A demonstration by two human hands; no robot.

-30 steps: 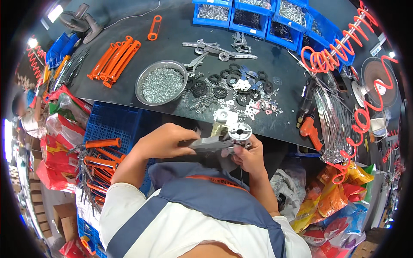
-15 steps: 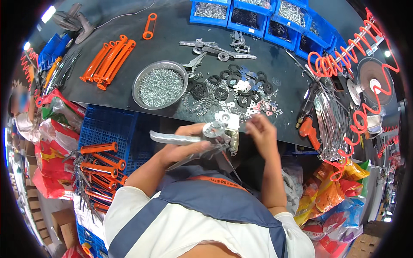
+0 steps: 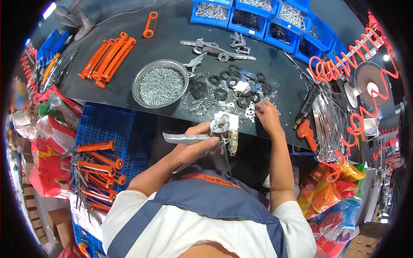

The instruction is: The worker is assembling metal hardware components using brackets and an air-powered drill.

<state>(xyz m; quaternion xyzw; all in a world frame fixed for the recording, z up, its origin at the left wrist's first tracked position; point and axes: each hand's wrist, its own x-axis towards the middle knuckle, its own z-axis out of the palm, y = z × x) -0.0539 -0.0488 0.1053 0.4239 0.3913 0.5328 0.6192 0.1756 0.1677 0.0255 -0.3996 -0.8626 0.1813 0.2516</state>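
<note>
My left hand (image 3: pixel 197 148) is closed round a grey metal tool body with a long handle (image 3: pixel 183 138). Its round, ring-like head (image 3: pixel 220 124) lies against a small white block fixture (image 3: pixel 231 119) at the bench's front edge. Below the fixture hangs a brass-coloured piece (image 3: pixel 232 144). My right hand (image 3: pixel 269 115) is at the right side of the loose small parts, fingers bent and pressed together; whatever they hold is hidden. Beside those fingers lie small silver plates (image 3: pixel 250 113). Black rings (image 3: pixel 244 101) and springs (image 3: pixel 207 103) are spread just beyond.
A steel bowl of small metal parts (image 3: pixel 137 88) stands left of the pile. Orange handles (image 3: pixel 107 60) lie farther left. Blue bins (image 3: pixel 251 31) line the back. At right are a power screwdriver (image 3: pixel 306 124), metal strips (image 3: pixel 329 124) and a red coiled hose (image 3: pixel 360 122).
My right hand has moved up and right, from beside the fixture to the small parts. My left hand and the tool body have shifted slightly right, the ring-like head now nearer the fixture.
</note>
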